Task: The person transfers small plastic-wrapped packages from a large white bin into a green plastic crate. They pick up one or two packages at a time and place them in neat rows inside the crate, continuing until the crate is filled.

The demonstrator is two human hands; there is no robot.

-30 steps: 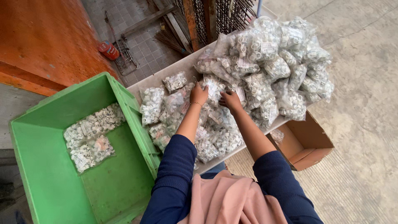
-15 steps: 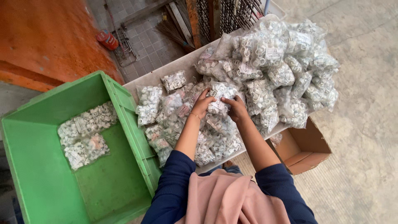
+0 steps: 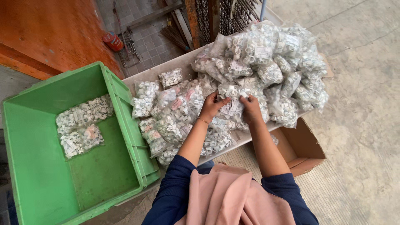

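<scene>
My left hand (image 3: pixel 211 107) and my right hand (image 3: pixel 251 109) both grip one clear plastic bag of small white ring-shaped parts (image 3: pixel 231 105), lifted slightly above the heap. Many more such bags are piled (image 3: pixel 275 54) on a pale table (image 3: pixel 150 76), highest at the far right. To the left stands a green plastic crate (image 3: pixel 37 166) with a few of the same bags (image 3: pixel 81 125) lying in its far part.
An open cardboard box (image 3: pixel 306 146) sits on the concrete floor under the table's right end. An orange wall is at the far left. Behind the table are a metal rack, a broom (image 3: pixel 173 36) and a red object (image 3: pixel 113 41).
Both hands reached into the heap, closed on one bag and drew it up and toward me. The view shifted a little to the right.
</scene>
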